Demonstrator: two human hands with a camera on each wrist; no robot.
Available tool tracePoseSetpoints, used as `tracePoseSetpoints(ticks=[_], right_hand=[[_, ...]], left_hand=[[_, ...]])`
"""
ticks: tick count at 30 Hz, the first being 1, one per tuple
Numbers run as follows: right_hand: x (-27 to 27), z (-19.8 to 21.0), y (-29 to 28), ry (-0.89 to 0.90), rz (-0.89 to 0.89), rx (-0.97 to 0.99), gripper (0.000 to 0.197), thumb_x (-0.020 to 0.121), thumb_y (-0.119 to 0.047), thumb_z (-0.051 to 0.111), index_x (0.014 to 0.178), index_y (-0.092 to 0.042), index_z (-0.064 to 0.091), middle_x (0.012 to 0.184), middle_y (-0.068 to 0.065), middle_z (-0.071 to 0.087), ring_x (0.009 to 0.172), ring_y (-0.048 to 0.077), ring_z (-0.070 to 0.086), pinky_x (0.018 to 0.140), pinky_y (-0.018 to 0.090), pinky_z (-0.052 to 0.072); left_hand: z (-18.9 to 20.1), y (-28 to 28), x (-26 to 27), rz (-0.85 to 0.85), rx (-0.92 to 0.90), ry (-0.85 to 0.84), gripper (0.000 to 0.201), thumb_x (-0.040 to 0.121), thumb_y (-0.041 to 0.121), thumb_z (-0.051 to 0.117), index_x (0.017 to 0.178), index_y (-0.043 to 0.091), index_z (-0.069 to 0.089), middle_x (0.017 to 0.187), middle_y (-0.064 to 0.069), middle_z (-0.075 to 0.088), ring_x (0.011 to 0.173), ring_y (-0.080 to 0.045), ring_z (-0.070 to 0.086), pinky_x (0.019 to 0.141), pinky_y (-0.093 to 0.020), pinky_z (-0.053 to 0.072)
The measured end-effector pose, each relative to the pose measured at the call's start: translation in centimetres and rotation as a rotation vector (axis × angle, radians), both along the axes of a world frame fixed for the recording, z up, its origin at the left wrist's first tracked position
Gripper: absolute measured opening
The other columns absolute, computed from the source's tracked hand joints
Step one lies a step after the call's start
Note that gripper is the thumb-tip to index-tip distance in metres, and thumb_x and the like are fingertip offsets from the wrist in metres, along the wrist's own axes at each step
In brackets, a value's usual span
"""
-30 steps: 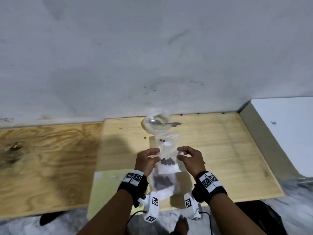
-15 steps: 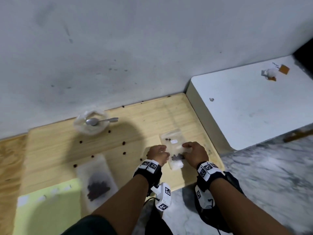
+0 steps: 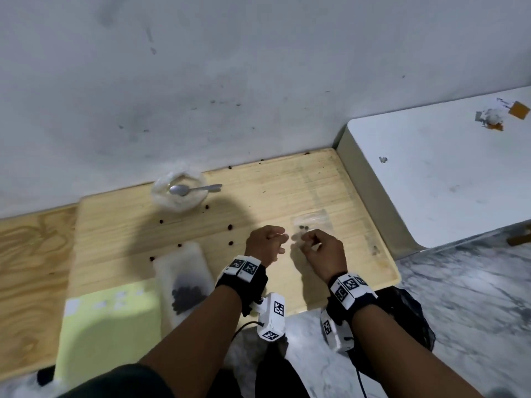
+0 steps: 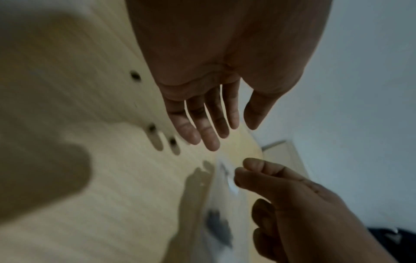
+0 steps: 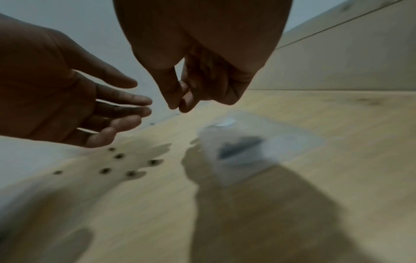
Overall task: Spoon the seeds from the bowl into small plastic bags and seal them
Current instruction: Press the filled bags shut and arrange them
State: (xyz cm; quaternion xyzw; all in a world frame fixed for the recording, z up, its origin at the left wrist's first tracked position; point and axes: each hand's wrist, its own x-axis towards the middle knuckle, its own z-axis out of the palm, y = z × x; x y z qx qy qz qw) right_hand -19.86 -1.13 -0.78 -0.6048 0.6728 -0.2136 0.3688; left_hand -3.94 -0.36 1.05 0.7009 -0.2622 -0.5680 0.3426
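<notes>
Left hand [image 3: 265, 246]: above the tabletop [image 3: 287, 196], fingers straight and slightly spread, holding nothing; the left wrist view shows palm and fingers [image 4: 203, 124] clear of the wood.

Right hand [image 3: 323, 248]: just right of the left hand, apart from it. Thumb and forefinger tips meet, the other fingers curled in; the right wrist view shows nothing between the fingertips [image 5: 178, 105], which hang above the bag without touching it.

Bag [image 3: 311, 225]: small, clear plastic, lying flat on the tabletop at the right, beyond and partly under the hands. A few dark seeds inside; a blurred dark cluster of them shows in the right wrist view [image 5: 238, 147]. Whether its mouth is sealed cannot be told.

Second bag [image 3: 184, 277]: flat on the tabletop at the left, near the front edge, holding a larger dark heap of seeds.

Bowl [image 3: 179, 196]: white, at the back of the tabletop near the wall [image 3: 258, 67]. Spoon [image 3: 189, 189] lies in it, handle pointing right over the rim.

Loose seeds [image 3: 230, 226]: scattered singly on the tabletop between the bowl and the hands.

Yellow sheet [image 3: 109, 320]: on the front left corner, touching the second bag.

White slab [image 3: 431, 173]: to the right of the tabletop, with small scraps at its far corner.
</notes>
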Motion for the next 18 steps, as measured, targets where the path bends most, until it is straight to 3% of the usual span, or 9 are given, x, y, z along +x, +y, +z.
tracePoseSetpoints(ticks=[3, 5, 8, 10, 12, 14, 16, 18], right_hand=[[5.0, 0.6, 2.0, -0.095, 0.121, 0.013, 0.035, 0.081, -0.007, 0.066, 0.07, -0.04, 0.062, 0.068, -0.017, 0.063, 0.068, -0.003, 0.059, 0.063, 0.01, 0.041], [8.7, 1.0, 3.5, -0.125, 0.212, 0.078, 0.036, 0.08, -0.007, 0.066, 0.069, -0.04, 0.062, 0.068, -0.02, 0.063, 0.068, -0.006, 0.058, 0.064, 0.012, 0.039], [13.3, 1.1, 5.7, -0.125, 0.351, 0.165, 0.023, 0.084, -0.015, 0.068, 0.078, -0.037, 0.063, 0.079, -0.022, 0.063, 0.079, 0.001, 0.06, 0.065, 0.01, 0.039], [15.6, 1.0, 6.9, -0.089, 0.38, 0.231, 0.017, 0.081, -0.029, 0.076, 0.094, -0.033, 0.065, 0.09, -0.015, 0.064, 0.089, 0.008, 0.062, 0.07, 0.012, 0.043], [17.4, 0.6, 8.0, 0.001, 0.393, 0.266, 0.043, 0.076, -0.043, 0.078, 0.114, -0.031, 0.062, 0.105, -0.009, 0.062, 0.099, 0.014, 0.061, 0.081, 0.026, 0.049], [18.7, 0.5, 8.7, 0.082, 0.375, 0.294, 0.062, 0.073, -0.052, 0.078, 0.127, -0.03, 0.055, 0.117, -0.007, 0.06, 0.106, 0.016, 0.06, 0.086, 0.03, 0.049], [19.3, 0.8, 9.2, 0.13, 0.359, 0.334, 0.068, 0.074, -0.053, 0.078, 0.132, -0.027, 0.053, 0.119, -0.005, 0.061, 0.105, 0.018, 0.061, 0.081, 0.027, 0.046], [19.9, 0.9, 9.7, 0.17, 0.346, 0.347, 0.063, 0.076, -0.051, 0.077, 0.129, -0.024, 0.056, 0.109, -0.006, 0.062, 0.096, 0.017, 0.061, 0.077, 0.027, 0.045]], left_hand=[[1.3, 2.7, 4.8, 0.054, -0.064, -0.033, 0.008, 0.084, 0.009, 0.068, 0.084, 0.017, 0.068, 0.074, -0.003, 0.068, 0.056, -0.019, 0.061, 0.045, -0.021, 0.038], [1.7, 4.9, 8.4, 0.107, -0.07, -0.086, 0.007, 0.085, 0.01, 0.067, 0.088, 0.015, 0.069, 0.077, -0.003, 0.07, 0.054, -0.018, 0.061, 0.043, -0.019, 0.039], [1.2, 8.6, 13.4, 0.198, -0.057, -0.191, 0.01, 0.086, 0.011, 0.067, 0.095, 0.01, 0.072, 0.081, -0.006, 0.071, 0.057, -0.019, 0.062, 0.05, -0.02, 0.047], [0.4, 11.1, 16.1, 0.26, -0.033, -0.249, 0.007, 0.085, 0.014, 0.069, 0.091, 0.014, 0.073, 0.089, -0.007, 0.073, 0.07, -0.023, 0.066, 0.068, -0.029, 0.056], [-0.4, 13.5, 18.2, 0.299, 0.007, -0.323, 0.007, 0.082, 0.017, 0.071, 0.088, 0.021, 0.071, 0.097, -0.003, 0.072, 0.088, -0.025, 0.066, 0.083, -0.036, 0.055], [-1.1, 15.3, 19.4, 0.318, 0.032, -0.403, 0.014, 0.08, 0.018, 0.073, 0.093, 0.022, 0.069, 0.104, 0.0, 0.064, 0.097, -0.026, 0.063, 0.088, -0.035, 0.05], [-1.8, 16.4, 19.9, 0.314, 0.027, -0.424, 0.022, 0.079, 0.015, 0.074, 0.1, 0.015, 0.07, 0.106, -0.003, 0.063, 0.099, -0.027, 0.062, 0.088, -0.031, 0.047], [-2.3, 17.1, 20.1, 0.301, 0.046, -0.352, 0.025, 0.08, 0.014, 0.072, 0.105, 0.014, 0.07, 0.107, -0.002, 0.066, 0.096, -0.021, 0.062, 0.086, -0.024, 0.044]])
